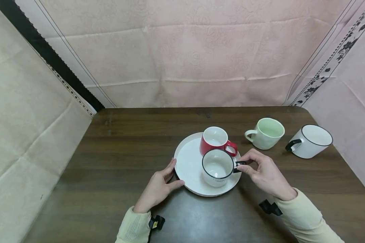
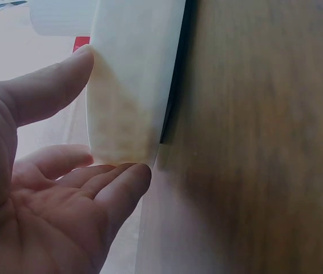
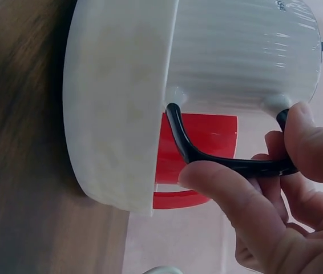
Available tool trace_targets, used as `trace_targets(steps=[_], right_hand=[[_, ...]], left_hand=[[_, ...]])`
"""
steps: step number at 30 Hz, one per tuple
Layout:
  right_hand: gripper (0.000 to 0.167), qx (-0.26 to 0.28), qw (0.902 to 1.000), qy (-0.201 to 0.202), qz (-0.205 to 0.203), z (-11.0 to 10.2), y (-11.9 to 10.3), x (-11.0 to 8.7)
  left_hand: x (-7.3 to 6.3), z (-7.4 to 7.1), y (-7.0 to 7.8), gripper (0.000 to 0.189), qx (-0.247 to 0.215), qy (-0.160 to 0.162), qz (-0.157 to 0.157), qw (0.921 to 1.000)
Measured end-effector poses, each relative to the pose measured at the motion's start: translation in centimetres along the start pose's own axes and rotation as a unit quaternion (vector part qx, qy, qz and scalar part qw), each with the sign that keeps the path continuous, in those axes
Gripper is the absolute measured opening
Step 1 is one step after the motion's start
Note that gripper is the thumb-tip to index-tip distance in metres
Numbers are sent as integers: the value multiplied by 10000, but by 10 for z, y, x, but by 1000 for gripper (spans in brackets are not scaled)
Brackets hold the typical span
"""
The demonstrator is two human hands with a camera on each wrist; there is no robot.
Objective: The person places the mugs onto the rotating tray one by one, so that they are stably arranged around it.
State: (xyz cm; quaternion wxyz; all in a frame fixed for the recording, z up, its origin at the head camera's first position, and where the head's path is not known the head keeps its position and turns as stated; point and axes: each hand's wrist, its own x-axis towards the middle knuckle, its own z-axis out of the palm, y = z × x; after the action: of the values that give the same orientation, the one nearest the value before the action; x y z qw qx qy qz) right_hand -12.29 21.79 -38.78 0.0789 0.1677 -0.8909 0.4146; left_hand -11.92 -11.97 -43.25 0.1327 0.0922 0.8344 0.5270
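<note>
A round white tray [image 1: 187, 165] with a tall side wall lies on the brown table. On it stand a red mug [image 1: 207, 147] with a white inside and, nearer the front, a white mug [image 1: 216, 179] with a black rim. My right hand [image 1: 263, 172] pinches the black handle [image 3: 230, 164] of that white mug between thumb and fingers. The mug's base sits at the tray's surface in the right wrist view. At the tray's left edge, my left hand [image 1: 159, 187] touches the wall [image 2: 127, 103] with spread thumb and extended fingertips.
Right of the tray stand a light green mug [image 1: 266, 139] and, farther right, another white mug [image 1: 311, 146] with black rim and handle. Pale cloth [image 1: 182, 60] hangs behind the wooden table [image 1: 124, 152] and along both sides.
</note>
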Motion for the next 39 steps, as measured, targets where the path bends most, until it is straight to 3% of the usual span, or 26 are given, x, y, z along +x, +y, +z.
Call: trace_targets(steps=[20,39], right_hand=[[12,59,9989,-290,364,-1,9,3],[8,-115,9996,-177,182,-2,11,5]], left_hand=[[1,0,1,84,65,49,50,10000],[0,0,0,85,47,39,74,10000]])
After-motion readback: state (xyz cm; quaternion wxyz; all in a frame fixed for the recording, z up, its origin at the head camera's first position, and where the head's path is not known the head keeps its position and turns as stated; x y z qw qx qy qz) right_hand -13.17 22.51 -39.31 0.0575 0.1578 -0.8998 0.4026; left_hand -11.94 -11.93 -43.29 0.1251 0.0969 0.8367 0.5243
